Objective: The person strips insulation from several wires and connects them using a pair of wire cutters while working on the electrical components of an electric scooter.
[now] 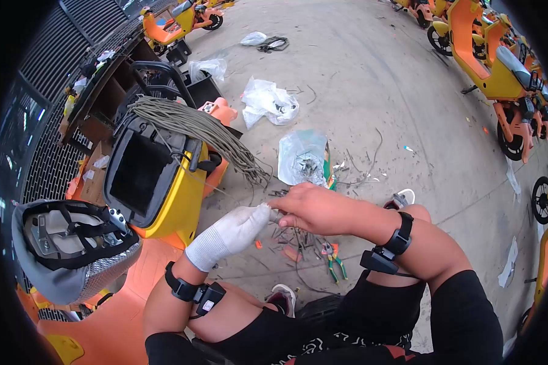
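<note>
My left hand (240, 228), in a white knitted glove, is closed with its fingertips against my bare right hand (315, 208). The fingers of my right hand are bent in a pinch, and a small greyish piece shows between the two hands, too small to name. Just left of them, a thick bundle of grey-green cables (195, 128) lies draped over a yellow and black scooter body (192, 194), its cut ends hanging near my hands. On the ground below lie green-handled pliers (333, 266) among short scraps of cable.
An open plastic bag (301, 152) with scraps stands just beyond my hands; another white bag (268, 103) lies farther off. A grey seat (73, 249) with its underside showing rests at left. Orange and yellow scooters (490, 61) line the right side. A dark workbench (103, 85) stands at far left.
</note>
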Motion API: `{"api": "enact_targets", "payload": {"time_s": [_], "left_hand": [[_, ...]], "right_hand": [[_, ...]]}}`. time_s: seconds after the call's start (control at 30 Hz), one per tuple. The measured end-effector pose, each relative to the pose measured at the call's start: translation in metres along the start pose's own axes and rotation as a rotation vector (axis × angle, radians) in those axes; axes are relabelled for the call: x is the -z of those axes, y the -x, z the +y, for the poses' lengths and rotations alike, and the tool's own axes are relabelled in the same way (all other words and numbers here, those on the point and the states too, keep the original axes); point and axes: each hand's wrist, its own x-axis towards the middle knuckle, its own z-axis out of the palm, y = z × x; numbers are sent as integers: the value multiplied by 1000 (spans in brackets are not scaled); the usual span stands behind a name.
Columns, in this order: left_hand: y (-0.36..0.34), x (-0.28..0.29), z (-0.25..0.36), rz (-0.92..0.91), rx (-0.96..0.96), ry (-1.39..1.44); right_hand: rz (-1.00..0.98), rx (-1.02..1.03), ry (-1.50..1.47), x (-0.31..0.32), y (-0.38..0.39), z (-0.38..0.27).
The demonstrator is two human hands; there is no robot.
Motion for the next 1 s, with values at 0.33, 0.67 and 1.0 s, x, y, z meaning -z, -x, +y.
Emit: {"api": "enact_targets", "payload": {"time_s": [0.33, 0.67, 1.0], "left_hand": [[-15, 4, -5, 129, 128, 322], [-4, 7, 15, 11, 216, 235], [0, 13, 1, 177, 284, 204]], "right_hand": [[171, -127, 28, -4, 9, -4], [402, -138, 430, 5, 5, 15], [392, 284, 427, 41, 9, 12]]}}
